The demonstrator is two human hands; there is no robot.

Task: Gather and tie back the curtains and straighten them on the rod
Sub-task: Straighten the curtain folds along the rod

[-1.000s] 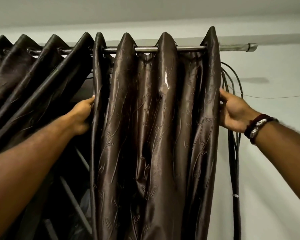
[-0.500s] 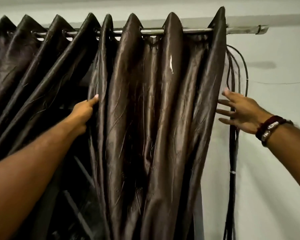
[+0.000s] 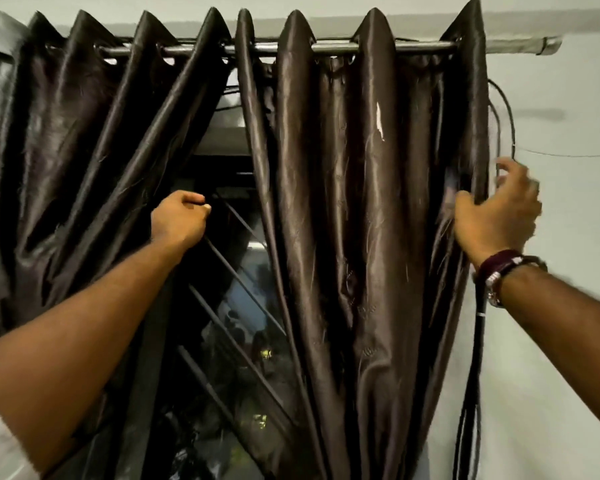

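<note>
- The right curtain [image 3: 361,220] hangs in folds from the rod [image 3: 336,47]; its outer edge is inside the grip of the right hand.
- The left curtain [image 3: 94,143] hangs slanted, beside the left hand, with dark window bars [image 3: 236,282] in the gap between both curtains.
- The right hand [image 3: 496,216] holds the curtain edge, thumb in front, fingers curled behind.
- The left hand [image 3: 181,218] is a closed fist in the gap; I cannot tell if it holds something.
- Black cables [image 3: 478,327] hang just behind the right hand.
</note>
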